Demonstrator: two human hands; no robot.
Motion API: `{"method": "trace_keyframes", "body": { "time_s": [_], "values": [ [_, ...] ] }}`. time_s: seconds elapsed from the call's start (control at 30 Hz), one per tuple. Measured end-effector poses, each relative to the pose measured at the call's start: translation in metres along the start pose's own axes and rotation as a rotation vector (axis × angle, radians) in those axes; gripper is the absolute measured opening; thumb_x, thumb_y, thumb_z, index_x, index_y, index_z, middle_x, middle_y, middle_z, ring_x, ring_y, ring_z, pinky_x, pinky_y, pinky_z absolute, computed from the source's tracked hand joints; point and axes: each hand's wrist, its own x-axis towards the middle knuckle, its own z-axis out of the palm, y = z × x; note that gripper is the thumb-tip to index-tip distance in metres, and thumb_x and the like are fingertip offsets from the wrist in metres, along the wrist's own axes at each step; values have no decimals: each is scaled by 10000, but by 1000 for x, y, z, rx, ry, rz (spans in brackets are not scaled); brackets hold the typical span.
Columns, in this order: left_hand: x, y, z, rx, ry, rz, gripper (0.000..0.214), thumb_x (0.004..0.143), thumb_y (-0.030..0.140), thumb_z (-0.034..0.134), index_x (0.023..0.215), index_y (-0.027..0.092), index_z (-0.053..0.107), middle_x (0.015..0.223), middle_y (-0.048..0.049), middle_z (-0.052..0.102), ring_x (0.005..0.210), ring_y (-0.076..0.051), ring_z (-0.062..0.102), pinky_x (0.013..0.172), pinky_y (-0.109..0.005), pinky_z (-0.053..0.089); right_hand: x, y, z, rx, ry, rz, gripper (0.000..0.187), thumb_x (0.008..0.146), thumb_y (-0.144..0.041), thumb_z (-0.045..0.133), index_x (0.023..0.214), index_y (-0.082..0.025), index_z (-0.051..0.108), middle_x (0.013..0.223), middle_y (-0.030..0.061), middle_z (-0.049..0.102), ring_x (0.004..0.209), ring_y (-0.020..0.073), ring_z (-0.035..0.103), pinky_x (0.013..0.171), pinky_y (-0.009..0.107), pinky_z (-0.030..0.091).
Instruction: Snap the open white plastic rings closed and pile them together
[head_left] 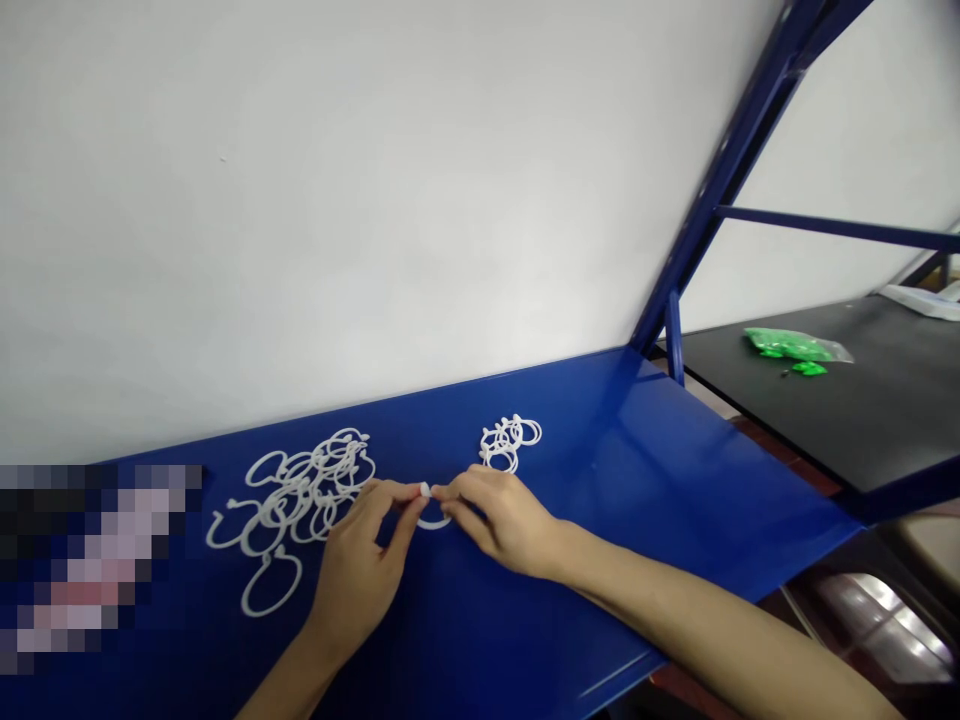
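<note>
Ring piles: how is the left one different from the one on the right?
The left pile has many more rings and spreads wide; the right pile is small and tight. The left pile lies by the left hand, the right pile just beyond the right hand. Both are white rings on the blue shelf.

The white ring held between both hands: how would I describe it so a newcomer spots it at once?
Start at the blue shelf below the white wall. Two groups of white rings lie on it: a big pile on the left and a small cluster further back. The white ring sits between them, the only one pinched by the left hand and right hand.
</note>
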Motion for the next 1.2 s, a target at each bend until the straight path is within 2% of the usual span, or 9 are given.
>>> {"method": "trace_keyframes", "body": {
  "time_s": [0.23, 0.37, 0.5, 0.6, 0.7, 0.83, 1.0, 1.1, 1.2],
  "values": [
    [9, -5, -1, 161, -100, 135, 252, 957, 367, 505, 1114, 240, 656, 1057, -46, 730, 1022, -223, 645, 941, -384, 510, 4, 15, -6, -206, 73, 55, 181, 1018, -202, 457, 1084, -177, 624, 987, 72, 683, 888, 172, 620, 808, 289, 506],
    [21, -28, -13, 435, -28, 75, 332, 942, 376, 471, 1145, 208, 673, 1106, -97, 719, 1097, -297, 590, 1013, -483, 443, 8, 32, -20, -411, 137, 185, 184, 1013, -216, 487, 1054, -185, 663, 1027, 87, 665, 930, 192, 594, 824, 314, 505],
    [27, -53, -22, 665, -81, -16, 374, 909, 432, 477, 1059, 179, 706, 1174, -129, 675, 1140, -365, 514, 966, -516, 432, 9, 47, -31, -600, 100, 322, 216, 1002, -202, 505, 1135, -166, 672, 1033, 101, 678, 933, 227, 573, 856, 356, 505],
    [27, -57, -21, 733, -126, -36, 317, 910, 389, 471, 951, 182, 708, 1156, -131, 662, 1105, -361, 507, 929, -501, 431, 9, 50, -33, -635, 129, 339, 255, 989, -216, 531, 1197, -137, 656, 1086, 119, 680, 1006, 260, 558, 905, 394, 504],
    [24, -46, -17, 731, -92, -10, 262, 918, 329, 453, 892, 200, 679, 1078, -122, 665, 1050, -347, 518, 883, -493, 429, 10, 43, -31, -559, 173, 256, 262, 991, -231, 531, 1202, -135, 654, 1117, 129, 676, 1073, 267, 543, 948, 418, 499],
    [19, -19, -13, 562, 74, 133, 185, 927, 289, 485, 886, 204, 644, 958, -93, 677, 979, -292, 557, 891, -465, 435, 10, 23, -23, -297, 160, 138, 251, 1000, -285, 540, 1199, -171, 642, 1102, 110, 690, 1065, 233, 583, 953, 414, 502],
    [8, 6, -2, 309, 42, 423, 98, 932, 174, 553, 919, 221, 638, 889, -26, 672, 889, -187, 580, 893, -340, 467, 6, 2, -6, 146, 24, 205, 178, 1007, -307, 532, 1076, -190, 646, 913, 26, 711, 796, 144, 653, 754, 268, 515],
    [4, 5, 3, 209, -12, 400, 126, 942, 160, 535, 975, 224, 639, 927, -25, 672, 904, -176, 600, 892, -327, 487, 5, 1, 1, 216, 46, 241, 161, 1002, -276, 519, 988, -185, 652, 826, 5, 689, 723, 126, 626, 693, 240, 485],
    [0, 3, 5, 40, -82, 279, 159, 956, 209, 505, 1052, 238, 629, 1008, -32, 679, 922, -169, 645, 880, -329, 523, 6, 5, 4, 221, 144, 251, 150, 983, -267, 537, 986, -175, 655, 843, 21, 688, 733, 132, 621, 694, 247, 481]
  ]
}}
